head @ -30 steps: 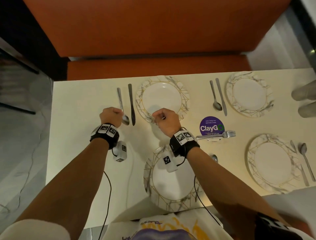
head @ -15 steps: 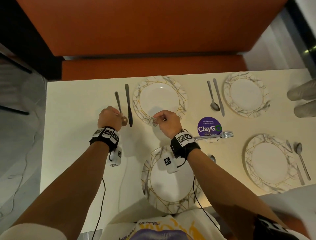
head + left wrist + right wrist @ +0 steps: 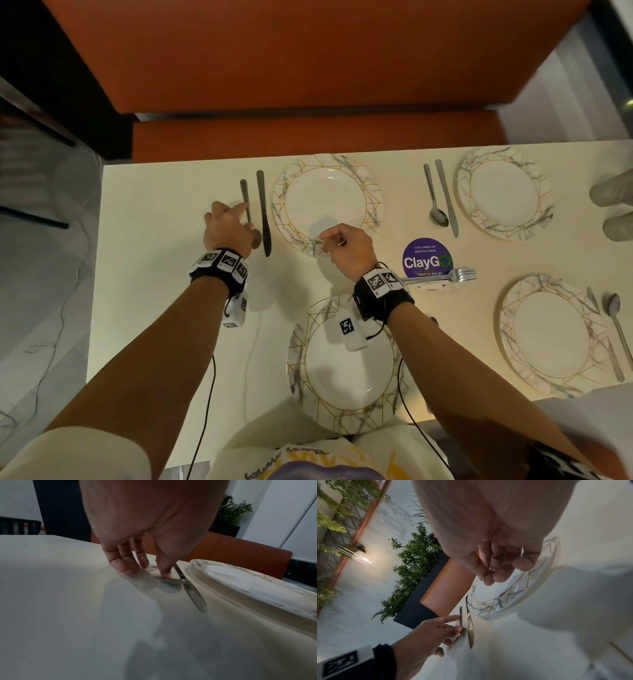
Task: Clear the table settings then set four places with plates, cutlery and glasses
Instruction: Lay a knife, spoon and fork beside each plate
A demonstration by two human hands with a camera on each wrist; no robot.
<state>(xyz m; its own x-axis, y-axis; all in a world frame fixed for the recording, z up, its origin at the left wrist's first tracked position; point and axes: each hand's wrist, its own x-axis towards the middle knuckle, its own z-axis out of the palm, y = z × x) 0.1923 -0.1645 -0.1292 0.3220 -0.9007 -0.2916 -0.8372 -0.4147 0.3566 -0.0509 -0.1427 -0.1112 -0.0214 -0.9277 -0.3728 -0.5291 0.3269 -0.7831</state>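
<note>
My left hand (image 3: pixel 247 216) is over the spoon (image 3: pixel 244 192) left of the far-left marbled plate (image 3: pixel 327 205). In the left wrist view the thumb (image 3: pixel 165 574) presses the spoon's bowl (image 3: pixel 173 581) while the straight fingers (image 3: pixel 120 565) touch the table. The bowl looks slightly raised. A knife (image 3: pixel 263 212) lies between spoon and plate. My right hand (image 3: pixel 329 241) hovers at that plate's near rim, pinching a thin metal piece of cutlery (image 3: pixel 488 567) between thumb and fingers. I cannot tell what kind it is.
Another plate (image 3: pixel 346 377) sits near me under my right wrist. Two more plates (image 3: pixel 503 195) (image 3: pixel 551 334) stand to the right, each with a spoon and knife. A fork (image 3: pixel 459 274) lies by the purple ClayGo sticker (image 3: pixel 426 262). Glasses (image 3: pixel 613 190) are at the right edge. An orange bench (image 3: pixel 308 137) runs behind.
My left hand's fingers have uncurled from over the spoon's bowl and stretched up along its handle. My right hand has stayed at the plate's rim.
</note>
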